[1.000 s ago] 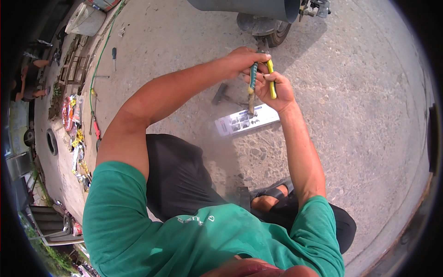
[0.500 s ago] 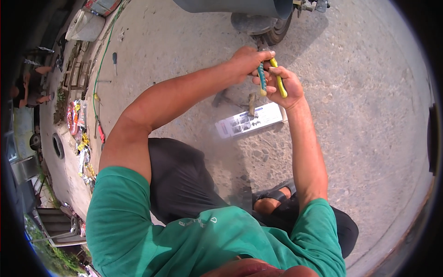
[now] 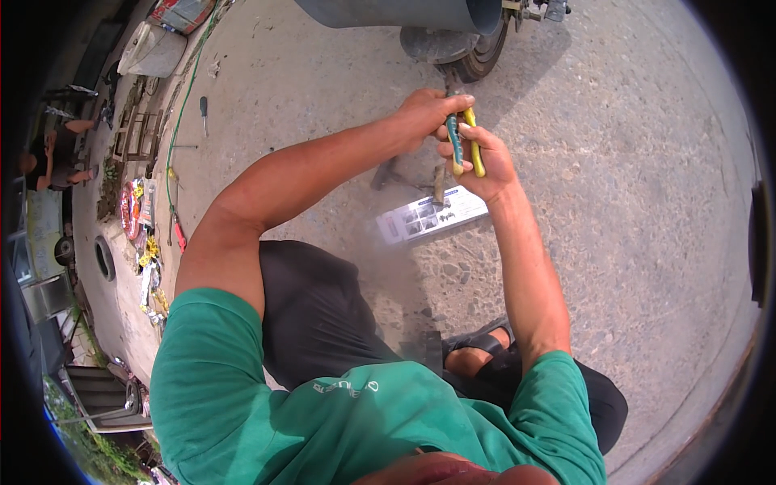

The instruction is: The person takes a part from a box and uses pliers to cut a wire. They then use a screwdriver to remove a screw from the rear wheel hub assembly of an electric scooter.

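Teal-and-yellow pliers (image 3: 455, 144) are gripped two-handed.
Their upper end is enclosed by the left hand (image 3: 424, 113), the handles (image 3: 479, 164) by the right hand (image 3: 495, 166), probably for steadiness; below, a carton (image 3: 420, 223) is laid.

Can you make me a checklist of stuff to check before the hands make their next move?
1. Right hand on the pliers: ok, its fingers are around the handles.
2. Handles squeezed together: not ok, a gap shows between them.
3. Jaws set properly: cannot tell, the left hand covers the pliers' upper part.
4. Gloves on: not ok, both hands are bare.
5. Foot covered: not ok, skin shows in the open sandal.
6. Screwdriver out of the way: ok, it lies on the ground off to the left, away from both hands.
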`<state>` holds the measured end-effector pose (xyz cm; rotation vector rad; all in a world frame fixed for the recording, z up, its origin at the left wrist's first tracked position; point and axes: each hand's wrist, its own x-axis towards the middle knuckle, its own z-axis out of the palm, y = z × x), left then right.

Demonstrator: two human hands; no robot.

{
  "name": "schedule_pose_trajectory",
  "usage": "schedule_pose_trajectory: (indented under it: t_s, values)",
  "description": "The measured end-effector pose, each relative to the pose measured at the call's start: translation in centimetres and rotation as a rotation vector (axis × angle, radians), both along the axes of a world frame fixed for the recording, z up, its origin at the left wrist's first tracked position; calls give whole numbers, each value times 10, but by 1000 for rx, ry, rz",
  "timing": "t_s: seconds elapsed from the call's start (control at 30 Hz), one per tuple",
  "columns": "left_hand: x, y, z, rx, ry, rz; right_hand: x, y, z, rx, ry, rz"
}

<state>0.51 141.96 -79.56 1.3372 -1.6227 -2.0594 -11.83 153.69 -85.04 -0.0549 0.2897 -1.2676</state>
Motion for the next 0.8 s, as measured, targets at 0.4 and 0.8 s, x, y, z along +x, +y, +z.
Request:
schedule_pose_trajectory:
  t_s: [0.4, 0.8]
  values:
    - [10, -6, 11, 40, 10, -13, 25, 11, 3, -66, -85, -85]
    - [6, -7, 0, -28, -6, 56, 14, 5, -6, -56, -188, -9]
